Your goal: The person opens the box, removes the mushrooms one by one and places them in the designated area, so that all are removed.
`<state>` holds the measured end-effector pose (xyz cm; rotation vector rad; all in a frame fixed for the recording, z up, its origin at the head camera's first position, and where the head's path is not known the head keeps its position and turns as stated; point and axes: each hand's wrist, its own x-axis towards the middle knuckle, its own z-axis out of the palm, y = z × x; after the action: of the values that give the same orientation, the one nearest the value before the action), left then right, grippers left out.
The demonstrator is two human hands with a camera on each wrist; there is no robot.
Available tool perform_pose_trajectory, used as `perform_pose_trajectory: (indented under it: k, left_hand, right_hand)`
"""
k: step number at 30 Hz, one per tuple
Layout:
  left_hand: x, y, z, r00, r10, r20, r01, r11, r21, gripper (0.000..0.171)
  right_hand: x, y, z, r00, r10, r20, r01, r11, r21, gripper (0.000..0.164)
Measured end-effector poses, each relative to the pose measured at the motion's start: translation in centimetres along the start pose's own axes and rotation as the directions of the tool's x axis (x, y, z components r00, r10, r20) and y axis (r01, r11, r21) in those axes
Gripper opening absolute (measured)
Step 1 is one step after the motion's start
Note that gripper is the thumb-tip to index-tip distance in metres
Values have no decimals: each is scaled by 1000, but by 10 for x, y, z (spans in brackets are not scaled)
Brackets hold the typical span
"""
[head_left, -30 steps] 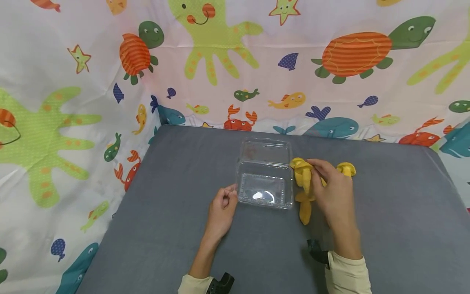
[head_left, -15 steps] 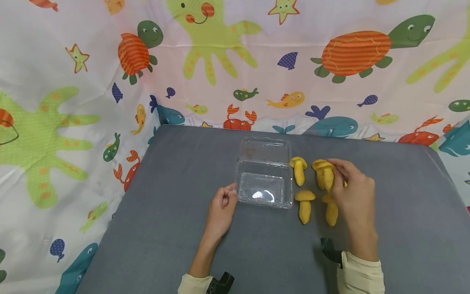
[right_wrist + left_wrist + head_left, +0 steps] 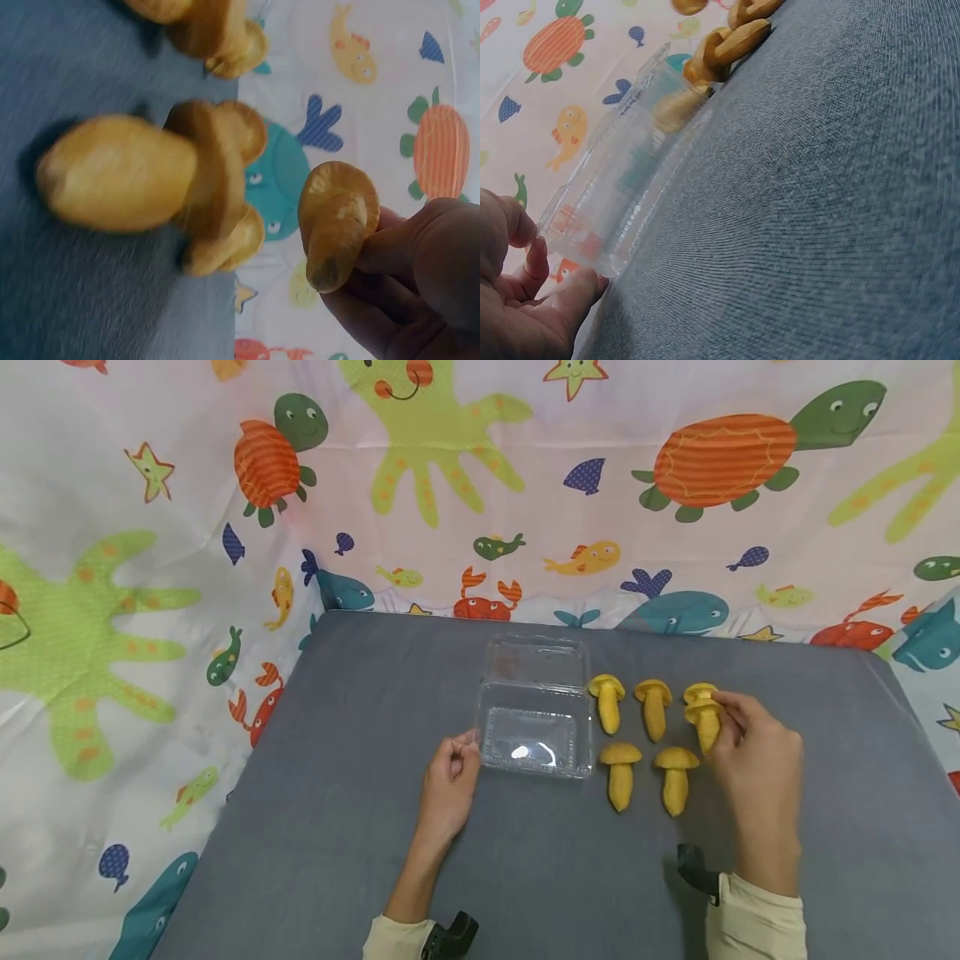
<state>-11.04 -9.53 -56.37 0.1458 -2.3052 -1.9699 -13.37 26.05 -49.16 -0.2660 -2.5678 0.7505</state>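
My right hand [image 3: 757, 768] pinches a yellow mushroom [image 3: 705, 720] by its side; in the right wrist view that mushroom [image 3: 339, 217] hangs off the table with its stem toward the camera. Behind it in the head view, another mushroom's cap [image 3: 699, 692] shows, partly hidden. Several more yellow mushrooms lie in two rows on the table, such as one [image 3: 620, 777] at the near left and one [image 3: 676, 781] beside it. My left hand [image 3: 450, 781] holds the left edge of an open clear plastic box [image 3: 534, 768], fingertips on its rim in the left wrist view.
A grey cloth [image 3: 360, 710] covers the table. Behind and to the left hangs a white curtain [image 3: 420, 560] printed with sea animals. The box's clear lid [image 3: 536, 662] lies folded back toward the curtain, and the mushrooms sit right of the box.
My right hand has moved right with a mushroom, from beside the box past the middle mushrooms to the far-right one. My left hand and the box have stayed in place.
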Motion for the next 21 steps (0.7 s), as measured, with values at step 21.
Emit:
perform_pose_trajectory:
  k: [21]
  left_hand:
    - [0, 0, -1, 999, -1, -43, 2, 1000, 20, 19]
  right_hand:
    - [-16, 26, -11, 986, 99, 134, -84, 990, -109, 27]
